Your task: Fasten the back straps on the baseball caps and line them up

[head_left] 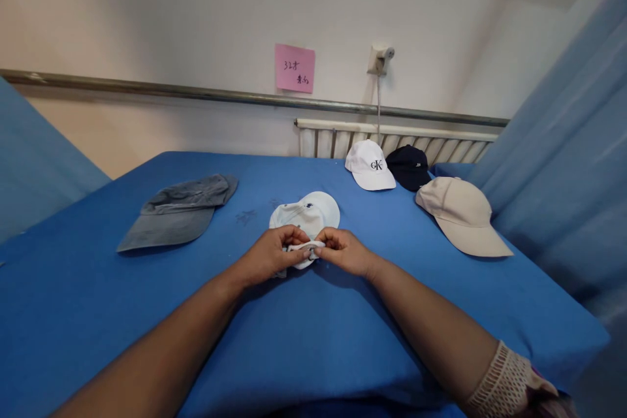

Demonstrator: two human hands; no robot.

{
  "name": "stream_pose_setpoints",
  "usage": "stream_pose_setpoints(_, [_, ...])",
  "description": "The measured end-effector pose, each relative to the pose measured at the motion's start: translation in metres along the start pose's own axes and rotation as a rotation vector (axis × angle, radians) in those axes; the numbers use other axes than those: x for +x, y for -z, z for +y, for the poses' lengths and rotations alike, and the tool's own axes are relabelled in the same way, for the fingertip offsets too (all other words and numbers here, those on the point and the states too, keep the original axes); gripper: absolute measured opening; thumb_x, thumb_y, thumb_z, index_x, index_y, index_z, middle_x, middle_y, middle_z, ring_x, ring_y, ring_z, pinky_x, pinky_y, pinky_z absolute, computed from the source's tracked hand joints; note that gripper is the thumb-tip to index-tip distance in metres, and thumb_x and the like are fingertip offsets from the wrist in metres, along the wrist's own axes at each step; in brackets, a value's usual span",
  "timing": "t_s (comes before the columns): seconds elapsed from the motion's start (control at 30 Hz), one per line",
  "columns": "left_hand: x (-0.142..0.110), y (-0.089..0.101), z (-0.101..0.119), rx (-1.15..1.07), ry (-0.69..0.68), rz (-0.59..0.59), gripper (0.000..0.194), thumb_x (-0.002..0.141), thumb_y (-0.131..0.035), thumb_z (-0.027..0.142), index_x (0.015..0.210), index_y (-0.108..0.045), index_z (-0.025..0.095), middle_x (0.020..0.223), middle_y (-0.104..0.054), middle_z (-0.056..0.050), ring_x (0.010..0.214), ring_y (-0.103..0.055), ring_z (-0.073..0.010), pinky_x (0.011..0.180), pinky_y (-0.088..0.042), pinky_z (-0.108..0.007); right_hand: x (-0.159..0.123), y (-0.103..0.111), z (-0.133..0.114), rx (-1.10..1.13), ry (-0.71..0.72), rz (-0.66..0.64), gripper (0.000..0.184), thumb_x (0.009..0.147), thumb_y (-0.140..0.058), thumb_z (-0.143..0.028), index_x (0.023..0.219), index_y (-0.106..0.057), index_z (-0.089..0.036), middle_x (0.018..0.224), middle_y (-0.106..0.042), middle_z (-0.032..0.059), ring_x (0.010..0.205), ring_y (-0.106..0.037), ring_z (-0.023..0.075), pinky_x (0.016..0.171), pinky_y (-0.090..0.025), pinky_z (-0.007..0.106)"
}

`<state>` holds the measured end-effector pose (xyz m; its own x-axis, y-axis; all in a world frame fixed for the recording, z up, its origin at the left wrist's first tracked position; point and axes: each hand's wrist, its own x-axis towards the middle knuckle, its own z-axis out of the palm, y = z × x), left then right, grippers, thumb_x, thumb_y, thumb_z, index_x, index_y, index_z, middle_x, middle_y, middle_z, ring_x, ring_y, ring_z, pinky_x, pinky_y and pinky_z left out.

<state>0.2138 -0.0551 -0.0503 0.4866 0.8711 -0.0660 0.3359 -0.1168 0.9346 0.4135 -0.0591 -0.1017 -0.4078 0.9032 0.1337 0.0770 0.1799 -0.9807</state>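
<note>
A pale white cap [308,212] lies on the blue table [304,333] in front of me, its brim pointing away. My left hand [271,253] and my right hand [345,251] both pinch the cap's back strap [306,248] at the near edge, fingers closed on it from either side. The strap runs between the two hands.
A grey cap [179,209] lies flattened to the left. At the back right sit a white cap with a logo [368,164], a dark navy cap [409,166] and a beige cap [463,215]. Blue curtains hang on both sides. A radiator [392,137] lines the wall.
</note>
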Motion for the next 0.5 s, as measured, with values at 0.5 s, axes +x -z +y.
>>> stream_pose_setpoints(0.5, [0.0002, -0.0022, -0.0018, 0.245, -0.068, 0.053, 0.019, 0.075, -0.065, 0.032, 0.084, -0.066, 0.015, 0.076, -0.066, -0.003, 0.067, -0.057, -0.0150, 0.059, -0.041, -0.024, 0.0002, -0.0010, 0.0033, -0.203, 0.041, 0.038, 0.010, 0.072, -0.060, -0.017, 0.081, -0.056, -0.018, 0.063, -0.052, -0.0063, 0.054, -0.044, 0.0078, 0.051, -0.035, 0.019])
